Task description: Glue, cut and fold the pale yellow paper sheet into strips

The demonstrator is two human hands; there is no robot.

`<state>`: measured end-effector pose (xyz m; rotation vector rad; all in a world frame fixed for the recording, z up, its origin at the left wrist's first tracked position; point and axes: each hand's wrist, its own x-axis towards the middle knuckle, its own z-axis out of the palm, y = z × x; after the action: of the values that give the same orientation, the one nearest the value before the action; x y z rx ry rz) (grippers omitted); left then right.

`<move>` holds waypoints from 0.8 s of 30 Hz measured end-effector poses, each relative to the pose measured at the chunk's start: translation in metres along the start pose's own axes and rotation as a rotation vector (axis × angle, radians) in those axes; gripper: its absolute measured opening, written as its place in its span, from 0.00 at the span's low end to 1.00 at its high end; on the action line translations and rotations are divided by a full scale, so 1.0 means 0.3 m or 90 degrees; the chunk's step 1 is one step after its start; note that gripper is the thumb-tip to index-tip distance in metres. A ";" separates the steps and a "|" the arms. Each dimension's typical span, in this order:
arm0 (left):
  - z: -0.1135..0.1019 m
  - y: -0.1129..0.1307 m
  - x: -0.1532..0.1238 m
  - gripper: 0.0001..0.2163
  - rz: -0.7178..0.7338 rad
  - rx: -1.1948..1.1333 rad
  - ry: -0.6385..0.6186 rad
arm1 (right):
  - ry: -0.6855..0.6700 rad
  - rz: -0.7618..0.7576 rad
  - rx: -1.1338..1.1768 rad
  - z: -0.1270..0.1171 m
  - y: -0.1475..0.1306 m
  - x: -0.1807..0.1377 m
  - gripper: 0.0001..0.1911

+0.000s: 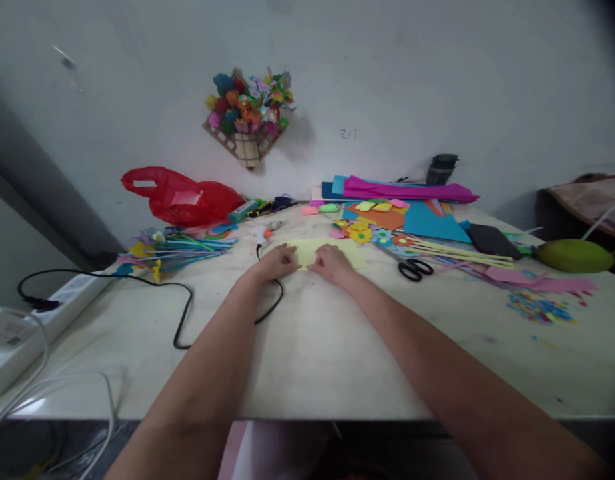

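A pale yellow sheet of paper [307, 249] lies on the white table in front of me. My left hand [278, 261] is closed on the sheet's near edge, towards its left end. Closer to its right end, my right hand [332, 264] grips the same edge with curled fingers. Between the two hands a short stretch of the paper shows. Just beyond my left hand rests a white glue gun [260, 233] with an orange tip, and its black cord passes under my left forearm. The fingertips are partly hidden by the hands.
Scissors [415, 269], paper flowers [360, 232] and yellow strips [452, 253] lie to the right, near blue card [432, 221] and a black phone [493, 241]. Stemmed flowers [172, 248], a red plastic bag [187, 199] and a power strip [72, 303] are on the left.
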<state>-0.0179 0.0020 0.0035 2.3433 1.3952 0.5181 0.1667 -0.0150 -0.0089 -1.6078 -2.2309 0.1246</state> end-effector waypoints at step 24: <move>-0.041 -0.058 -0.026 0.11 -0.002 0.063 0.000 | -0.081 -0.003 -0.004 0.042 0.043 0.025 0.24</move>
<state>-0.0404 0.0044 0.0047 2.4176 1.4562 0.4582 0.1717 -0.0017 -0.0223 -1.6396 -2.3323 0.2250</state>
